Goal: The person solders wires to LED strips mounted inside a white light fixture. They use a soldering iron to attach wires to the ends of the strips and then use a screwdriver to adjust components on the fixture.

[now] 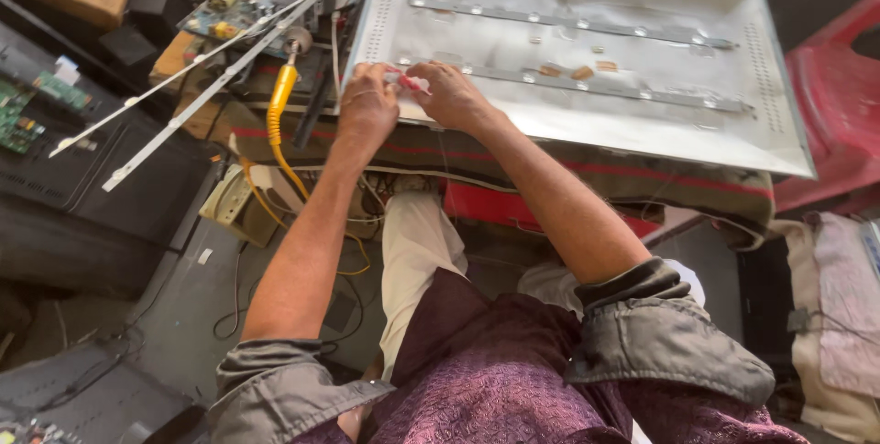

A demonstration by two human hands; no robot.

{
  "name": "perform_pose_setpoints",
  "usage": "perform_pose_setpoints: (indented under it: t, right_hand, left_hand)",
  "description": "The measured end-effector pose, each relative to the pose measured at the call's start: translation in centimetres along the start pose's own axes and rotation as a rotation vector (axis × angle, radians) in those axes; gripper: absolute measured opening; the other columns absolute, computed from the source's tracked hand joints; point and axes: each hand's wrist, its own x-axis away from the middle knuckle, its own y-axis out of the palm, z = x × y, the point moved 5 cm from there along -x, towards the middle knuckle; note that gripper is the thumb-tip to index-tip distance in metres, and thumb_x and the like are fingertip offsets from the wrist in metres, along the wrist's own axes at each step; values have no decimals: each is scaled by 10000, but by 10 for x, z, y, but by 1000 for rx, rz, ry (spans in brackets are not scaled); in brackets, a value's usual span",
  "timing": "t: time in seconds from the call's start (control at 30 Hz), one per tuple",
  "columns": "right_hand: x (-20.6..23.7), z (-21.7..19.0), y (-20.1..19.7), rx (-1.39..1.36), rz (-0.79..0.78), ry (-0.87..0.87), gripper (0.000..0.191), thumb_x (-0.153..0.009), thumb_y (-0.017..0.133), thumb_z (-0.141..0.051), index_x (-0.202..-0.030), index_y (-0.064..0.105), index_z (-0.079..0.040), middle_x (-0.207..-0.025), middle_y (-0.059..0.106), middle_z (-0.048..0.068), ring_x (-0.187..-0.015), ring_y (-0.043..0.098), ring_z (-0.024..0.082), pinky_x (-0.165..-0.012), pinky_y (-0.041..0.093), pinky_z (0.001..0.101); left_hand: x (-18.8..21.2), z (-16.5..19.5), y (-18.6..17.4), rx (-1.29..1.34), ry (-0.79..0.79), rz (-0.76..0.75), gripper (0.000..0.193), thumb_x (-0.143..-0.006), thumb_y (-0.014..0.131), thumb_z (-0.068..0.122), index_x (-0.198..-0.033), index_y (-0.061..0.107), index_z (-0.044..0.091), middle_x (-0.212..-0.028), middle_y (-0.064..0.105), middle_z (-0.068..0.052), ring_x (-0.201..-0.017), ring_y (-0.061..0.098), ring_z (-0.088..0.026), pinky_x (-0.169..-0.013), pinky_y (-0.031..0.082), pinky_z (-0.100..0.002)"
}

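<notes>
Here: left hand (pixel 367 109), right hand (pixel 449 96) grip one red tool (pixel 412 84) | two strips (pixel 568 24) | one panel (pixel 733 123)

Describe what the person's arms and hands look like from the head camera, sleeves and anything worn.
Both forearms are bare, with grey sleeves rolled up in thick bunches above the elbows. The left hand wears a thin ring on one finger; the right hand shows no ring, glove or watch. No gloves on either hand. The sleeve fabric looks worn and creased, over a purple patterned garment.

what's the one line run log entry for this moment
left hand: pinching small red piece | right hand: pinching same piece | site: near edge of metal panel | beside: yellow-handled tool
</notes>
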Motion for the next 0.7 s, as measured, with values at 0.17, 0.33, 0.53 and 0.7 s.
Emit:
perform_pose_setpoints:
  t: [0.17,0.33,0.53,0.7]
  right_hand:
    - [39,3,-15,98,61,-142,351,-918,693,-158,-1244,672,-30,-1257,678,203,-1203,612,382,-1036,468,450]
    - [74,24,-29,77,75,-146,325,-956,673,-138,-1260,674,-20,-1277,684,194,-1215,624,360,-1061,468,434]
    - [86,49,-56,79,82,-136,289,-952,670,-127,-1216,695,-11,-1201,709,199,-1129,673,364,-978,524,446]
    - [91,52,-64,114,206,-299,246,-939,698,-130,-1155,721,-13,-1148,730,195,-1080,680,384,-945,538,464]
  left_hand:
    - [24,23,-2,-162,93,46,430,-899,752,245,-1256,672,18,-1298,597,-239,-1210,565,-392,-1003,428,-532]
    - [36,45,3,-167,104,47,525,-888,784,292,-1323,655,29,-1362,567,-225,-1258,527,-392,-1040,414,-521]
    - [21,52,16,-231,12,-10,613,-825,820,345,-1330,631,53,-1328,570,-205,-1238,516,-397,-1020,400,-542]
    - [23,70,29,-217,211,157,454,-919,771,254,-1311,664,52,-1363,598,-186,-1268,546,-374,-1038,416,-529]
